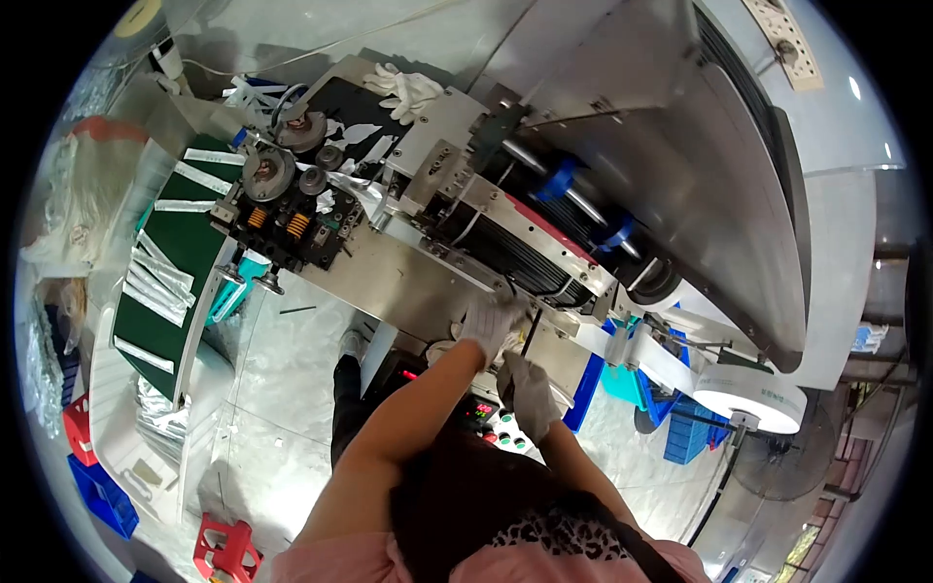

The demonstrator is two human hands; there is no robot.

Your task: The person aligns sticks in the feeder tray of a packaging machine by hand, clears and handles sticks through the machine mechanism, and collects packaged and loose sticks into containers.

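My left hand [489,325], in a white glove, is over the front edge of the machine's metal bed, just below the trough of black sticks [520,260]. Motion smears its fingers. My right hand [530,394], in a greyish glove, is lower and to the right, its fingers curled in; what they hold, if anything, is hidden. A thin dark stick [532,333] runs upward from near the right fingertips; I cannot tell whether it is gripped. Below the hands is a control panel [478,412] with red digits and green buttons.
Rollers and springs [282,222] fill the machine's left end, near a pair of white gloves [403,91]. A green conveyor [199,238] carries several white strips. A large metal guard [671,185] rises at the back. On the right are a white paper roll [748,398] and a blue crate [687,439].
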